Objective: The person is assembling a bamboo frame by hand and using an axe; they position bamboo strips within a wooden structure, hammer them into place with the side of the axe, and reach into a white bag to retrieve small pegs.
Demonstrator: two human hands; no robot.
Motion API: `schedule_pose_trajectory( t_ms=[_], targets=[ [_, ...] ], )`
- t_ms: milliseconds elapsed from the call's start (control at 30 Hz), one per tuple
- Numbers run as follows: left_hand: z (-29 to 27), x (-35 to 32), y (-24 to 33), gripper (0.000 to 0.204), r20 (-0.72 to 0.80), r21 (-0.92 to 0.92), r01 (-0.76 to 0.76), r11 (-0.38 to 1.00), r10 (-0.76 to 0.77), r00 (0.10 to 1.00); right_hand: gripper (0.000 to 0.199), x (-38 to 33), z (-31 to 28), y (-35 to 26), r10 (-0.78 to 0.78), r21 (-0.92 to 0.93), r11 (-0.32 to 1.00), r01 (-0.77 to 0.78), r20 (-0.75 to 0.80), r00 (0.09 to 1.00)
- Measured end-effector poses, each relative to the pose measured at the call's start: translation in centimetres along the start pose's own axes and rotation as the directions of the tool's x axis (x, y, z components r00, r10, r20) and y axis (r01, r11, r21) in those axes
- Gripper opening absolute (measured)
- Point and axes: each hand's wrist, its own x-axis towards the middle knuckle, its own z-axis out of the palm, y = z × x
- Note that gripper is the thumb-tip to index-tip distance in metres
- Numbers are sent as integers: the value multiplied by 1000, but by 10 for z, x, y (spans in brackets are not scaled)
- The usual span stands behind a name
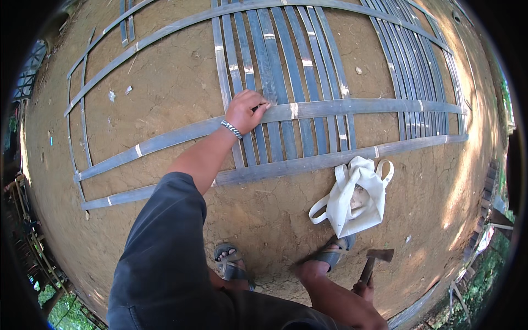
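My left hand [247, 111], with a chain bracelet [231, 129] at its wrist, rests on a long grey bamboo strip [324, 108] where it crosses several upright slats [286, 82]. Thumb and fingers are pressed together; whatever may be between them is too small to make out. Low on the right, beside my knee, my right hand [364, 289] grips a hammer [379, 254] by its handle, its dark head upward. The hammer is apart from the bamboo.
A white cloth bag [360, 212] with handles stands open by my right sandal [331, 256]. The bamboo lattice lies across brown cracked earth [176, 82]. More closely set slats [410, 66] lie at the right, and loose strips [125, 25] at the far left.
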Motion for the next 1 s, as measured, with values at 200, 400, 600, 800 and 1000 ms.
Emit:
schedule_pose_trajectory(
  t_ms=[200,400,600,800,1000],
  targets=[
    [-3,-5,3,8,133,-1,-27,1000,27,991,91,-1,-25,-71,-226,-218,947,236,68,972],
    [-1,-4,7,8,172,80,-46,996,31,985,85,-3,61,-166,-538,-199,791,578,222,813],
    [2,-8,5,11,189,137,-17,990,-10,982,89,-20,215,-190,-662,61,688,723,462,591],
    [2,-5,6,14,210,177,-19,984,-18,978,81,-22,321,-189,-817,-168,219,961,508,274],
    [0,-2,7,16,242,191,-8,982,-40,970,80,-18,360,-208,-875,-215,85,973,451,176]
  ],
)
